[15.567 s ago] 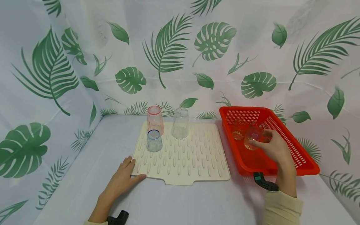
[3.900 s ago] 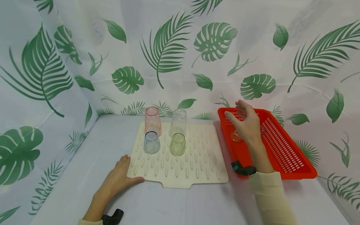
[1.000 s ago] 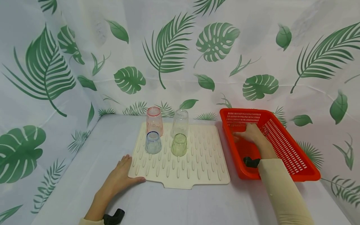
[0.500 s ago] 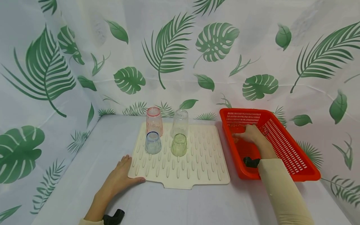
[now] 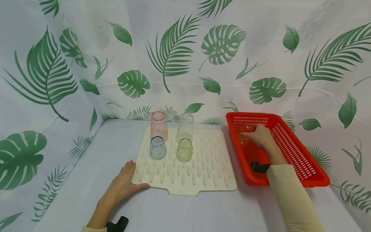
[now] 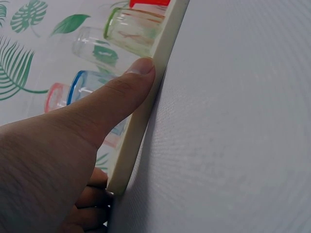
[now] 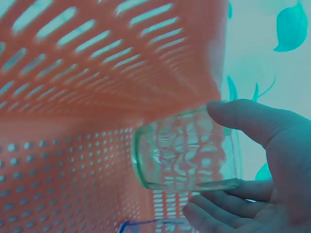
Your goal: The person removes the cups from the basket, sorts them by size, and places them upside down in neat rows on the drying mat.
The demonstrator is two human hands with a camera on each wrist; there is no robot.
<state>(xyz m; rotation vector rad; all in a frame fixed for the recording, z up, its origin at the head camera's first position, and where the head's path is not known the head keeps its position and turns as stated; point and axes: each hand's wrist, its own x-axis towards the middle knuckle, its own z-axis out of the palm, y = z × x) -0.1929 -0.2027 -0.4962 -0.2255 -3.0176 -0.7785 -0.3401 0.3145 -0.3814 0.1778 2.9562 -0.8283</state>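
In the head view my right hand [image 5: 262, 135] is inside the red basket [image 5: 290, 172], gripping a see-through drinking glass [image 5: 242, 138]. The right wrist view has this textured glass [image 7: 187, 153] on its side between thumb and fingers, its greenish rim facing left. A blue-rimmed glass [image 7: 155, 227] lies below it, mostly cut off. My left hand [image 5: 121, 180] rests against the near left corner of the cream ridged drying board [image 5: 208, 167], thumb [image 6: 121, 94] along its front edge. On the board stand a red-rimmed glass [image 5: 159, 127], a tall clear glass [image 5: 185, 129], a blue-rimmed glass [image 5: 157, 149] and a green glass [image 5: 184, 150].
Basket and board stand side by side on a white-covered table [image 5: 179, 212], a narrow gap between them. Behind them hangs a leaf-printed cloth [image 5: 179, 74], and another stretch runs along the left side.
Since the oldest frame the green glass has come onto the board. My right hand went back into the basket, took hold of another glass and has just raised it slightly. My left hand stays put.
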